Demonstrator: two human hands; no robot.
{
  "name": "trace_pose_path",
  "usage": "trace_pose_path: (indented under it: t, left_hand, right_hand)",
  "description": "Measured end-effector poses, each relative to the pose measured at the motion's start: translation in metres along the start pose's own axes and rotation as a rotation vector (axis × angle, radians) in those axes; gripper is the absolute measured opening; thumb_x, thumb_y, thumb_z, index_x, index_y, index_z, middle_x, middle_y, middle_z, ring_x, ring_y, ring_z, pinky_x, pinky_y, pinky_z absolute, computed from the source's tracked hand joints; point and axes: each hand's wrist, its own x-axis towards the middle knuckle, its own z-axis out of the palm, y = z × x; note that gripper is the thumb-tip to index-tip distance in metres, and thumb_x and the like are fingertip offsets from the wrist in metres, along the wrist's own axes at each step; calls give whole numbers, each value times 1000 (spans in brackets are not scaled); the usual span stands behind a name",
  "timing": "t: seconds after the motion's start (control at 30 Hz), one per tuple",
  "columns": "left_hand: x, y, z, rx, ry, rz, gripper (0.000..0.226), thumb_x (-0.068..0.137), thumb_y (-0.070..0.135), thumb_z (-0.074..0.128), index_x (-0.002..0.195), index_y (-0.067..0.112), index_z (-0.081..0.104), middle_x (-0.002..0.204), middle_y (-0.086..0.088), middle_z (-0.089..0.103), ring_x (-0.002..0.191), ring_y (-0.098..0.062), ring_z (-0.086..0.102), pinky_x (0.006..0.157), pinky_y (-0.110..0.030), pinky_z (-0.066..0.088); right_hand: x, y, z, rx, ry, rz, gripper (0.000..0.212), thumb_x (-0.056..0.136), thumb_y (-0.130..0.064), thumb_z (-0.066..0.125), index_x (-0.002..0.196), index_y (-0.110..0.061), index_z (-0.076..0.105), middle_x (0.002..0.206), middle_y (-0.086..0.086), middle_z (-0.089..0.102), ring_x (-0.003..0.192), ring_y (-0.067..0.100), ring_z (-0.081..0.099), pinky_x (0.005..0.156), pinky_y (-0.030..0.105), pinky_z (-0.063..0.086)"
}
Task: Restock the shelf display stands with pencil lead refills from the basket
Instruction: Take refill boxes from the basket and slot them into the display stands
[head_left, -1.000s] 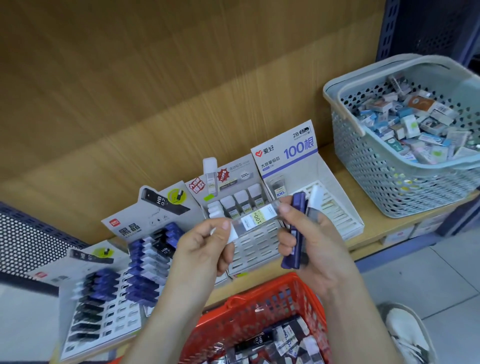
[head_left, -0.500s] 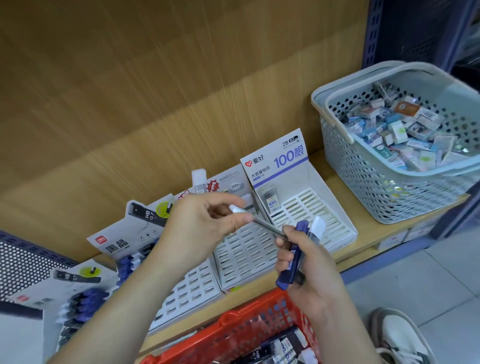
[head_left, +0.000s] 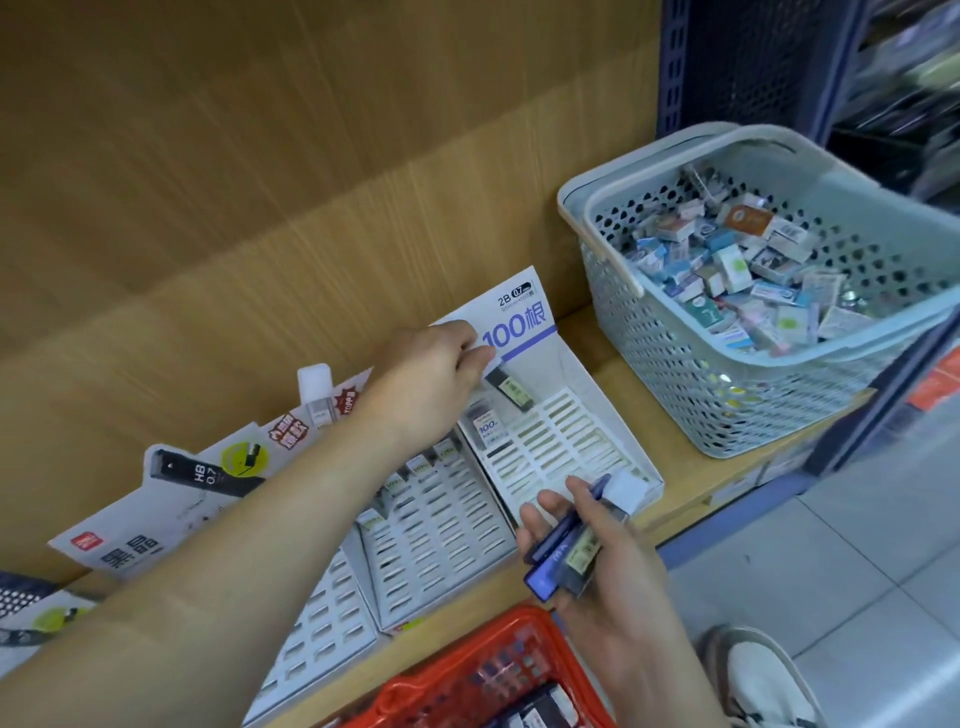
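My left hand (head_left: 436, 379) reaches over the white display stand (head_left: 613, 431) marked "100" and pinches a clear lead refill case (head_left: 511, 389) at the stand's top row. Another refill (head_left: 487, 423) sits in a slot just below it. My right hand (head_left: 597, 566) hovers at the stand's front edge and grips several refill cases (head_left: 566, 545), dark blue and clear with a white cap. The red basket (head_left: 467, 670) with more refills is at the bottom of the view, under my right wrist.
Two more slotted stands (head_left: 431, 525) stand to the left, with a black "HB 0.7" card (head_left: 202, 475) behind them. A grey basket (head_left: 649, 332) full of small boxes sits on the wooden shelf (head_left: 608, 374) at the right. A shoe (head_left: 763, 680) is on the tiled floor.
My left hand has carried the clear refill up and right from between my hands to the top row of the "100" stand. My right hand has dropped lower, still gripping its bundle.
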Motion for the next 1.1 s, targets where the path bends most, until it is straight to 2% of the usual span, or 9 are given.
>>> trace_pose_path:
  t: [0.13, 0.23, 0.37, 0.53, 0.67, 0.8, 0.9, 0.97, 1.1]
  left_hand:
    - [-2, -2, 9, -201, -39, -70, 28, 93, 31, 59, 69, 16, 62, 49, 10, 53, 47, -5, 45, 52, -21, 37]
    - [-3, -5, 13, -333, -79, -160, 9, 86, 30, 67, 83, 25, 74, 54, 24, 58, 52, 5, 53, 59, -17, 41]
    - [-4, 2, 11, -373, -74, -188, 8, 82, 28, 71, 75, 29, 74, 54, 18, 60, 53, -2, 55, 57, -24, 48]
    - [-18, -4, -12, -347, 72, -125, 30, 83, 13, 69, 79, 41, 61, 75, 6, 63, 65, -23, 65, 68, -41, 58]
    - [-44, -21, -46, -283, 253, -145, 30, 76, 14, 77, 72, 39, 61, 71, 19, 65, 61, 0, 58, 68, -18, 52]
    - [-75, -35, -56, -192, 258, -207, 30, 78, 16, 76, 70, 41, 61, 71, 34, 62, 64, 9, 57, 61, -4, 42]
    - [-82, -44, -41, -61, 193, -207, 4, 81, 20, 74, 82, 24, 72, 70, 11, 68, 70, -3, 61, 68, -20, 49]
    - [-82, -50, -30, -6, 161, -193, 6, 83, 22, 72, 85, 17, 71, 71, -1, 69, 73, -19, 64, 68, -33, 52]
    - [-78, -58, -9, 11, 131, -134, 2, 84, 22, 69, 84, 20, 68, 71, -1, 69, 71, -24, 64, 67, -37, 52]
  right_hand:
    - [0, -2, -2, -29, 53, -46, 22, 95, -17, 62, 114, -8, 60, 72, 10, 63, 51, 18, 55, 47, 27, 48]
    - [-1, -4, -3, -68, 69, -66, 21, 94, -16, 61, 114, -9, 61, 64, 7, 59, 46, 15, 48, 45, 25, 42]
    - [0, -6, -4, -70, 60, -65, 23, 94, -16, 60, 116, -10, 62, 63, 6, 57, 47, 16, 47, 46, 27, 42]
    - [1, 1, -4, 12, -33, 2, 29, 98, -16, 48, 122, -8, 61, 70, 8, 56, 57, 20, 53, 53, 31, 48]
    - [-5, 3, 0, -91, -138, -38, 24, 99, -8, 50, 120, -4, 60, 78, 13, 60, 65, 28, 65, 56, 35, 56]
    - [-12, 5, 6, -319, -222, -93, 24, 95, -9, 57, 118, -6, 60, 81, 13, 65, 62, 26, 64, 55, 31, 54]
    - [-15, 12, 7, -381, -211, -97, 24, 94, -13, 58, 116, -6, 60, 81, 14, 68, 61, 25, 66, 53, 30, 53]
    - [-16, 17, 7, -384, -195, -84, 25, 93, -17, 59, 115, -4, 59, 80, 13, 69, 61, 25, 67, 52, 29, 53]
    - [-16, 23, 10, -375, -166, -58, 22, 93, -21, 59, 112, -10, 60, 72, 10, 69, 59, 26, 68, 50, 29, 55]
